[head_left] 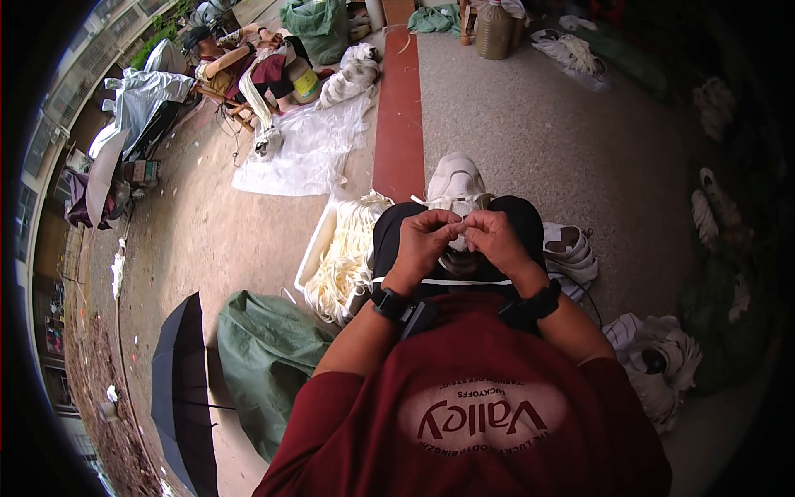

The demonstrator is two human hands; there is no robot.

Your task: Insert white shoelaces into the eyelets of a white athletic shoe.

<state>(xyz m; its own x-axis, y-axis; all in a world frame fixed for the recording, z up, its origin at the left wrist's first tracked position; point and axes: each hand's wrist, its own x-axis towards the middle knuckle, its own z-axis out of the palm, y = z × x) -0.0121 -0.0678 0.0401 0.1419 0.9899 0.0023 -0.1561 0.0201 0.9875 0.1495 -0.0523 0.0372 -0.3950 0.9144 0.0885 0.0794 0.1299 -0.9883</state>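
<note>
A white sneaker (456,178) rests at my knees, its toe pointing away from me and its dark opening toward me. Above its lacing, my left hand (426,242) and my right hand (497,238) meet fingertip to fingertip. Both are closed in a pinch on a bit of white shoelace (462,230), mostly hidden by the fingers. One loose lace end (419,200) sticks out at the shoe's left side. Just left of my knees stands a white box (318,248) heaped with cream laces (346,261).
White shoes (570,253) lie by my right knee, with a bundle of shoes (658,360) behind. A green sack (269,356) and dark umbrella (178,398) are at left. Ahead, a seated person (224,62) works beside a plastic sheet (302,153). A jug (493,33) stands far off.
</note>
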